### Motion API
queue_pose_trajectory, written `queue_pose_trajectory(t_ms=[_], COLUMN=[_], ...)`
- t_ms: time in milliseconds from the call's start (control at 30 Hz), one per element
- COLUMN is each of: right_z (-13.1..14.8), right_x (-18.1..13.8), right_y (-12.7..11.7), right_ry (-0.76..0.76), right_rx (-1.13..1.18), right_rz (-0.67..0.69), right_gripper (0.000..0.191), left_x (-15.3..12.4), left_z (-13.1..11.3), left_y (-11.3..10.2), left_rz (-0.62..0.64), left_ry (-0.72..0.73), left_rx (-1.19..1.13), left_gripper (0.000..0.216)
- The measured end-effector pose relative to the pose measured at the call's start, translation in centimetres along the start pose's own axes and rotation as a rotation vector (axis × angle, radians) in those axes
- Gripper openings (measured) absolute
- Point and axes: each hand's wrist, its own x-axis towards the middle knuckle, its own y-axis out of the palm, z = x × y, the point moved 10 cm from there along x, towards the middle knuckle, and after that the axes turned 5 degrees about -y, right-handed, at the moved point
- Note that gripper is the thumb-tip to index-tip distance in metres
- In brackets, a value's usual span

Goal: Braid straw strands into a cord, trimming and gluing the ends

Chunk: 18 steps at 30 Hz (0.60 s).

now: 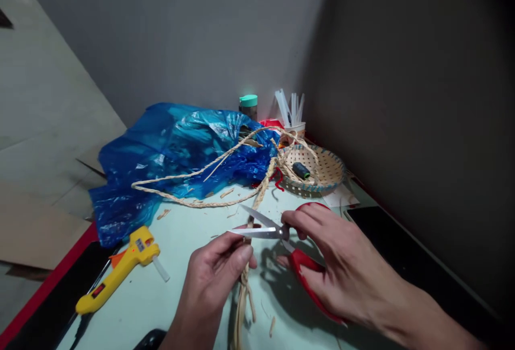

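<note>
A braided straw cord point(260, 194) runs from a wide loop at the back down to loose strands near me. My left hand point(219, 269) pinches the cord between thumb and fingers, just below the scissor blades. In my right hand point(341, 259) are red-handled scissors point(265, 232), gripped by their loops. Their blades are spread apart and lie across the cord close to my left fingertips. Whether the blades touch the cord I cannot tell. Under my left hand the strands point(240, 312) hang down past a knot.
At left lies a yellow glue gun point(124, 275) with a clear stick. Behind are a blue plastic bag point(181, 146), a jar with a green lid point(248, 104) and a cup of glue sticks point(295, 127). A woven basket point(330, 170) holds a dark thread spool point(301, 170). Straw scraps litter the table.
</note>
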Motion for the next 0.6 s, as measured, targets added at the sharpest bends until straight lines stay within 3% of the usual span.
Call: queue_pose_trajectory(t_ms=[133,333,600], right_z=[-0.43,-0.26,-0.08], right_x=[-0.21,-0.44,-0.58], right_y=[0.74,0.57,-0.09], right_ry=[-0.014,-0.095,-0.109], right_rx=[-0.129,-0.214,-0.247], right_rz=[0.052,0.003,-0.047], right_gripper=[0.02,0.022,0.023], left_x=[0.35,0.47,0.02], left_z=[0.05,0.5,0.51], left_y=[-0.11,0.58,-0.08], left_rz=[0.017,0.062,-0.013], left_ry=[0.023,-0.041,-0.052], left_rx=[-0.058,-0.173,-0.19], left_gripper=[0.039,0.029,0.043])
